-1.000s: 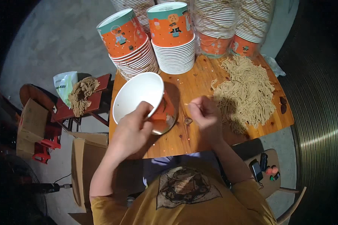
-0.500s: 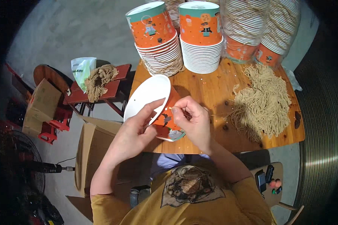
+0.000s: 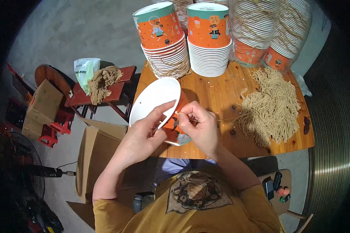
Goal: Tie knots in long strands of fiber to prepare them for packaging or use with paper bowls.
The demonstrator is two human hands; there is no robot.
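Observation:
An orange paper bucket [image 3: 154, 95] with a white inside lies tipped on the near part of the table, its mouth facing left. A small dark hole shows in its inner wall. My left hand [image 3: 142, 138] is closed on the rim, fingers inside and thumb towards the outside. At the bucket's outer wall, just below the rim, my right hand [image 3: 202, 126] pinches a thin tan cord; its pale end pokes out by the fingertips. The cord trails right towards a loose heap of tan cords [image 3: 274, 112]. My right palm hides part of the cord.
Nested bucket stacks [image 3: 209, 58] line the far side of the wooden table [image 3: 217, 91], some wrapped in clear plastic. Left of it stand a red bench [image 3: 114, 93] with more cord and a plastic bag [image 3: 85, 72], and an open cardboard box [image 3: 95, 159]. A chair [image 3: 286, 182] is at right.
The view has shifted slightly. Both hands stay at the bucket, and my right fingertips have moved only a little at its side.

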